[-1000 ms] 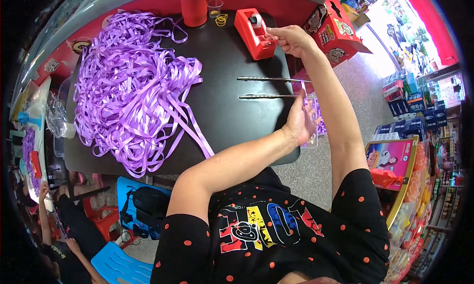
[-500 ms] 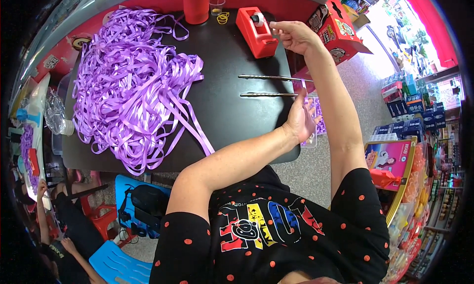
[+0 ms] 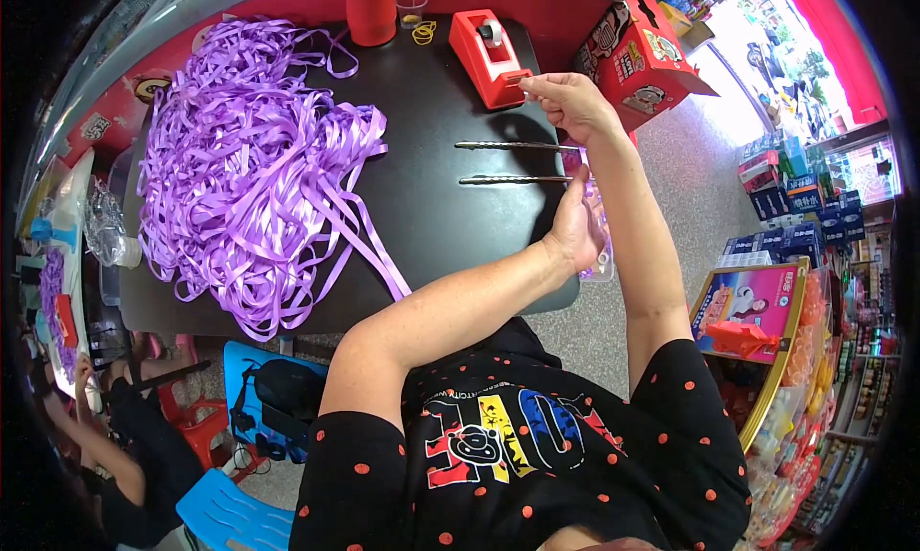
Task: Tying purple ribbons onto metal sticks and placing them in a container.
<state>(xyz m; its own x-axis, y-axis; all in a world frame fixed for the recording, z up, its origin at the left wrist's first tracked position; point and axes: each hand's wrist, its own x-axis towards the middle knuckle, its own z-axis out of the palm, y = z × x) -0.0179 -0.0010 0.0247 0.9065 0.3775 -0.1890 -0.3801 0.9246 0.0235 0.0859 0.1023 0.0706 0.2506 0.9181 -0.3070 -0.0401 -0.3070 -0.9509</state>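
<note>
My right hand (image 3: 578, 108) is at the front end of a red tape dispenser (image 3: 505, 89), beside its cutting edge. Its thumb and forefinger are pinched together, and whatever is between them is too small to make out. The dispenser carries a small roll of clear tape (image 3: 491, 34). Nearer to me, my left hand (image 3: 577, 230) has its thumb raised by the tip of the lower of two thin metal rods (image 3: 513, 179). Its fingers look apart from the thumb, partly behind my right forearm. A bit of purple ribbon shows around the rods' right ends.
A big heap of purple ribbon (image 3: 254, 168) covers the left of the black table (image 3: 431, 225). A red cylinder (image 3: 370, 10), a clear cup (image 3: 412, 11) and yellow bands (image 3: 424, 33) stand behind. A red box (image 3: 640, 57) is at the right. Another person sits at lower left.
My right hand has moved toward me, from beside the tape roll to the dispenser's front end. My left hand has stayed near the rods, with its fingers less spread in view.
</note>
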